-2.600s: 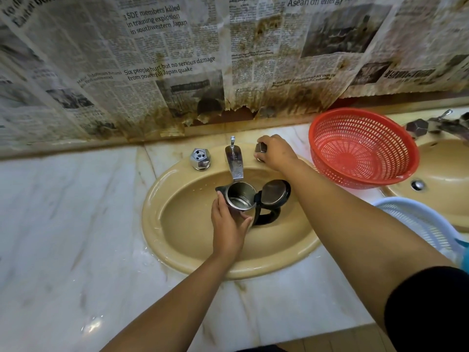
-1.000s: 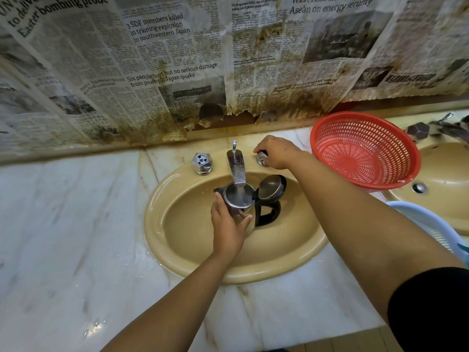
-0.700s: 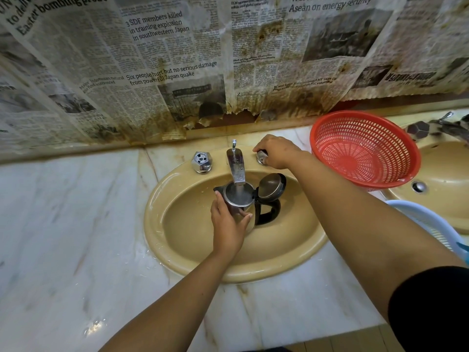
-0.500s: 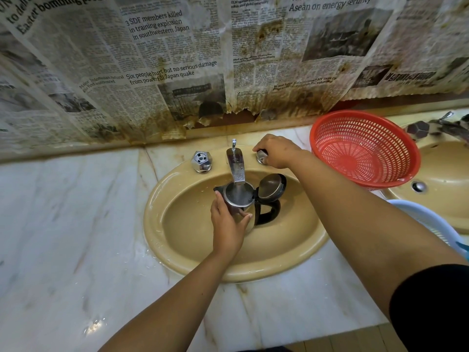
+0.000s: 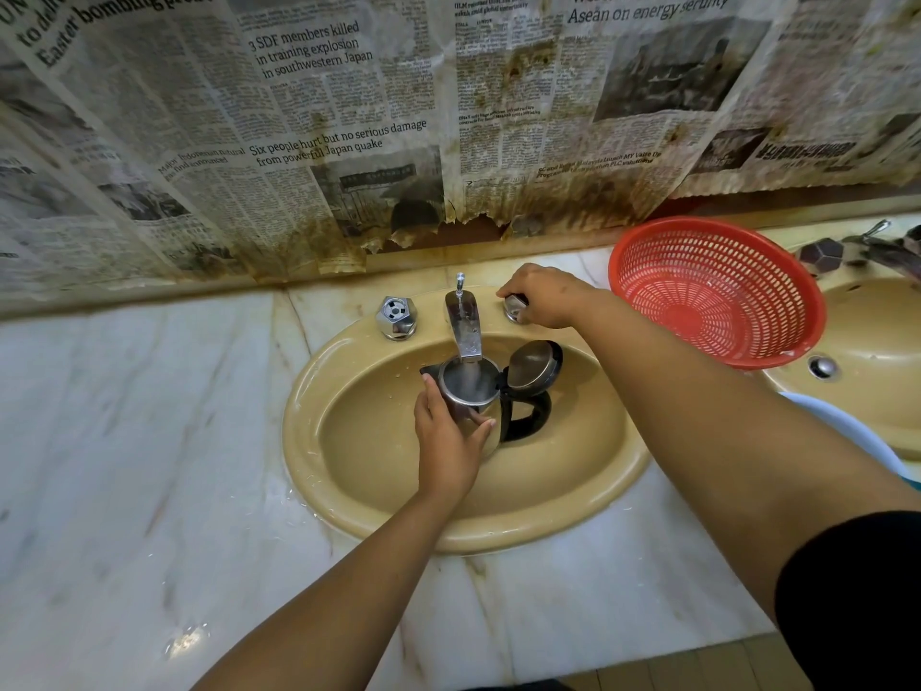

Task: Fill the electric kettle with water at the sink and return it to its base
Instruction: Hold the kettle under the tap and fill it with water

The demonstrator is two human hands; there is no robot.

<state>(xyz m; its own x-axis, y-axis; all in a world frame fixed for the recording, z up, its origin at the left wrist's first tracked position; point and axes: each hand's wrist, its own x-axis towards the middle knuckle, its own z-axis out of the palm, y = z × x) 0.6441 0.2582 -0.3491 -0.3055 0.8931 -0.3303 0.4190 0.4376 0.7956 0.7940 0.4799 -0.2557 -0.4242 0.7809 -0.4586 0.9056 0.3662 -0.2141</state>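
A steel electric kettle (image 5: 473,399) with a black handle stands inside the tan sink (image 5: 349,496), its lid (image 5: 533,366) flipped open to the right. Its mouth sits directly under the chrome spout (image 5: 463,326), and water streams into it. My left hand (image 5: 448,441) wraps the kettle's body from the near side. My right hand (image 5: 543,296) grips the right tap knob (image 5: 513,306) behind the sink rim. The kettle's base is not in view.
A left tap knob (image 5: 396,316) stands free. A red plastic colander (image 5: 712,286) leans at the right, beside a second sink (image 5: 877,341) and a pale blue basket rim (image 5: 847,431). Marble counter (image 5: 124,441) spreads left; stained newspaper (image 5: 349,117) covers the wall.
Water now runs from the spout into the kettle, which sits a little further back under it than 2.6 s ago. Both hands keep their grips.
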